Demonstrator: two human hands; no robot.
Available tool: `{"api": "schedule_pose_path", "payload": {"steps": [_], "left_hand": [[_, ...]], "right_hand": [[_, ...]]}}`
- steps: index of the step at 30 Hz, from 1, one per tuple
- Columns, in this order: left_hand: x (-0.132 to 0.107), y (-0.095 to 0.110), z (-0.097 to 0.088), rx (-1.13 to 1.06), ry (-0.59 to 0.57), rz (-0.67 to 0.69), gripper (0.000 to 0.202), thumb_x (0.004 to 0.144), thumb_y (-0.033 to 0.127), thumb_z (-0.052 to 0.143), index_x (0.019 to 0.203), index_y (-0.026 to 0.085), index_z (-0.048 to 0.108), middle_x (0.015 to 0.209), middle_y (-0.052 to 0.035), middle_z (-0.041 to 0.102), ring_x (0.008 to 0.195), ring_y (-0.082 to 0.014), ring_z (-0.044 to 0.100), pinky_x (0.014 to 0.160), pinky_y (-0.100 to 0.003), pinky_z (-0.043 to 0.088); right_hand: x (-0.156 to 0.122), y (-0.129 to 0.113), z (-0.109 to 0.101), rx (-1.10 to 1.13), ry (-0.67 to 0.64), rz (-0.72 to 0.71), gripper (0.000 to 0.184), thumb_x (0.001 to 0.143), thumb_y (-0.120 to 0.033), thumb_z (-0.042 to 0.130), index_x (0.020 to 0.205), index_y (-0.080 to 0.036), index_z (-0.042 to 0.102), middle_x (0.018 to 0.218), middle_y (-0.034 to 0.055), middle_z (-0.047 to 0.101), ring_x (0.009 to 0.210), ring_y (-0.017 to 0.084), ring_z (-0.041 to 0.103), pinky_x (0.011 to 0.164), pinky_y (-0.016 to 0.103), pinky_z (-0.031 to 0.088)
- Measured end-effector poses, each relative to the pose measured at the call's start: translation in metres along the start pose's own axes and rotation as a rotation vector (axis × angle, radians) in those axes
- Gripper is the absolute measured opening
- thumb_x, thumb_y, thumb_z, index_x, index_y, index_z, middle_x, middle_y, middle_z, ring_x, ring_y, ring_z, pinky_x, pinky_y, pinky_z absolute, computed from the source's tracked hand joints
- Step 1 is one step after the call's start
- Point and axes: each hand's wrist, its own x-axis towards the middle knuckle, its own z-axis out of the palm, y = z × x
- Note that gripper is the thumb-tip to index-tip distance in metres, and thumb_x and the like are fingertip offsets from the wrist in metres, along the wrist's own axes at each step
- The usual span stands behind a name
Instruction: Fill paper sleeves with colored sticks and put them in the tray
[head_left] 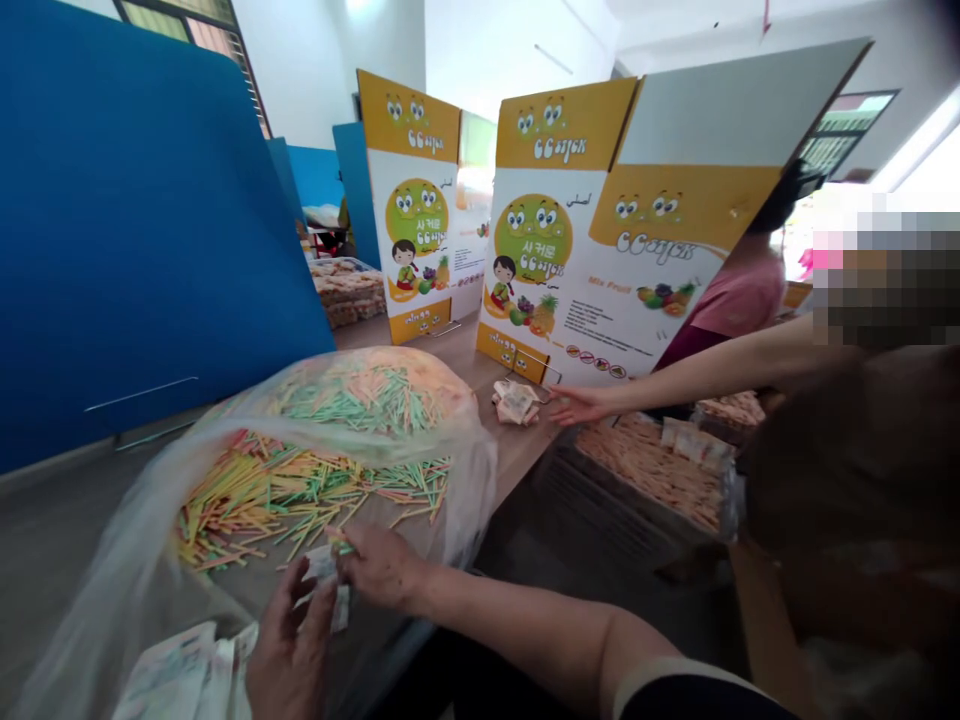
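A big clear plastic bag (450,440) lies open on the table, spilling several thin coloured sticks (300,490) in green, yellow and orange. My left hand (289,645) and my right hand (379,562) meet at the near edge of the pile. Both pinch a small clear packet (326,570) with a few sticks poking out of it. A stack of printed packets (184,675) lies by my left hand.
A co-worker's hand (581,405) reaches across to a crumpled packet (516,402). Upright printed cartons (600,230) and a blue divider (135,230) stand behind. A crate of orange sticks (652,475) sits to the right, below the table edge.
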Motion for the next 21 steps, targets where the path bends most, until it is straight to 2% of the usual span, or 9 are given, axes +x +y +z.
{"api": "schedule_pose_path", "payload": {"steps": [2,4,6,9,12,14,17,19,21], "left_hand": [[-0.002,0.007,0.0,-0.116,-0.04,-0.04,0.084,0.077,0.066,0.058,0.145,0.018,0.045,0.123,-0.0121,0.067,0.107,-0.0319,0.066,0.087,-0.043,0.056],[-0.002,0.006,0.002,-0.092,-0.029,-0.007,0.086,0.078,0.064,0.058,0.15,0.02,0.039,0.128,-0.0111,0.065,0.114,-0.0314,0.064,0.093,-0.043,0.054],[0.001,-0.002,0.004,0.0,-0.02,0.028,0.074,0.081,0.061,0.054,0.143,0.022,0.047,0.125,-0.0098,0.068,0.114,-0.0311,0.065,0.096,-0.044,0.053],[0.004,-0.012,0.007,0.087,-0.006,0.065,0.054,0.083,0.057,0.049,0.124,0.024,0.062,0.12,-0.0083,0.071,0.107,-0.0295,0.068,0.095,-0.042,0.054],[0.002,-0.009,0.01,0.211,0.037,0.013,0.045,0.087,0.053,0.048,0.118,0.026,0.066,0.111,-0.0077,0.075,0.096,-0.0277,0.071,0.086,-0.04,0.056],[-0.002,-0.002,0.011,0.324,0.058,-0.03,0.042,0.088,0.05,0.046,0.115,0.026,0.067,0.107,-0.0084,0.076,0.092,-0.0274,0.071,0.08,-0.038,0.056],[-0.008,0.003,0.009,0.399,0.067,-0.089,0.04,0.088,0.05,0.047,0.11,0.025,0.069,0.107,-0.0096,0.075,0.094,-0.0288,0.07,0.081,-0.039,0.056],[-0.011,0.004,0.005,0.28,0.086,-0.091,0.046,0.085,0.053,0.053,0.119,0.025,0.065,0.114,-0.0092,0.073,0.102,-0.0297,0.068,0.088,-0.041,0.055],[-0.012,0.007,0.003,0.004,0.075,-0.073,0.065,0.077,0.055,0.065,0.135,0.027,0.054,0.131,-0.0087,0.065,0.114,-0.0305,0.064,0.092,-0.04,0.056]], "right_hand": [[-0.003,-0.004,0.005,0.01,-0.057,-0.122,0.018,0.092,-0.03,0.051,0.104,-0.021,0.06,0.094,0.0023,0.072,0.08,0.016,0.067,0.06,0.022,0.046],[-0.005,-0.005,0.012,-0.012,-0.09,-0.2,0.02,0.092,-0.032,0.051,0.106,-0.021,0.06,0.098,0.0034,0.072,0.08,0.017,0.066,0.059,0.022,0.045],[-0.006,-0.003,0.018,-0.049,-0.094,-0.196,0.024,0.092,-0.034,0.049,0.108,-0.019,0.059,0.097,0.0055,0.073,0.077,0.019,0.067,0.055,0.023,0.044],[-0.005,0.004,0.026,-0.112,-0.086,-0.185,0.024,0.089,-0.032,0.05,0.105,-0.018,0.061,0.091,0.0081,0.074,0.073,0.022,0.068,0.054,0.027,0.047],[-0.002,0.011,0.033,-0.149,-0.045,-0.268,0.019,0.088,-0.029,0.052,0.097,-0.017,0.063,0.09,0.0094,0.074,0.081,0.025,0.069,0.071,0.034,0.054],[-0.002,0.015,0.038,-0.172,0.002,-0.305,0.019,0.088,-0.028,0.053,0.098,-0.015,0.063,0.095,0.0106,0.074,0.089,0.026,0.069,0.083,0.039,0.053],[-0.003,0.019,0.04,-0.188,0.012,-0.317,0.019,0.088,-0.029,0.055,0.099,-0.014,0.062,0.098,0.0112,0.073,0.095,0.027,0.068,0.092,0.043,0.05],[-0.004,0.019,0.036,-0.147,0.005,-0.287,0.019,0.089,-0.03,0.055,0.099,-0.015,0.061,0.096,0.01,0.073,0.092,0.025,0.068,0.089,0.04,0.051],[-0.004,0.016,0.029,-0.061,0.021,-0.202,0.02,0.093,-0.031,0.049,0.103,-0.017,0.06,0.096,0.008,0.074,0.086,0.022,0.069,0.078,0.033,0.053]]}}
